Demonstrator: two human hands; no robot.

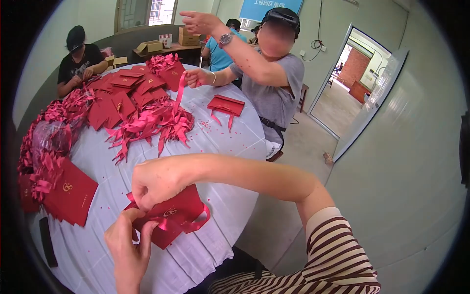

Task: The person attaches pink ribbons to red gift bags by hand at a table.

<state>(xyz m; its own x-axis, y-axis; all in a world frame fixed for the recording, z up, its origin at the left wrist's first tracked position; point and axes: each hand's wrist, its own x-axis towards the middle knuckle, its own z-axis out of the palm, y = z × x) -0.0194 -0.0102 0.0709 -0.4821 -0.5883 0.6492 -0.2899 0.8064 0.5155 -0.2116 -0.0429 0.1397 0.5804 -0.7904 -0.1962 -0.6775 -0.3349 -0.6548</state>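
Note:
A flat red paper bag (188, 203) with a gold emblem lies on the white-covered table (235, 169) just before me. A pinkish-red ribbon (201, 221) loops across the bag's face and past its right side. Thumb and forefinger of my left hand (128, 245) pinch the ribbon at the bag's left part. Close above, my right hand (159, 181) is bent down with its fingers curled closed at the ribbon. What exactly sits between the right fingertips is hidden by the hand.
Stacked red bags (73, 193) with ribbons lie to the left, beside a black strip (47, 242). A ribbon heap (156, 122) and more bags (122, 90) cover the middle. Opposite, a co-worker in grey (274, 83) holds up a ribbon near a red bag (226, 105). Another person (81, 63) works far left.

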